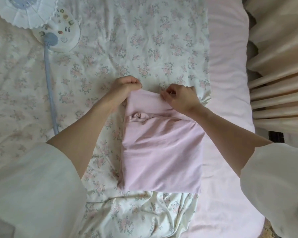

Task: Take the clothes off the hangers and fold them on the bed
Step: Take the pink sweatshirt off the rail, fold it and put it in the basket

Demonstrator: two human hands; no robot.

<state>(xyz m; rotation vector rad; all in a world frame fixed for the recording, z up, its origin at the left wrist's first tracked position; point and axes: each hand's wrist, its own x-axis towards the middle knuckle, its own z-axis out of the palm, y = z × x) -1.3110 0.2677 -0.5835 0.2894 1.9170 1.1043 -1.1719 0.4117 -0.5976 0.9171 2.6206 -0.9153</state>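
A pale pink garment [162, 146] lies on the floral bedspread [127, 40], folded into a rough rectangle with its near edge toward me. My left hand [124, 87] grips the far left corner of the garment with curled fingers. My right hand [179, 97] pinches the far right corner. The far edge is lifted slightly between the two hands. A small bunched fold shows near the upper left of the garment. No hanger is in view.
A white fan with a light blue stem [49, 78] and round base [58, 36] lies on the bed at the upper left. A pink sheet [229, 74] covers the bed's right side. Beige curtains [280, 66] hang at the right edge.
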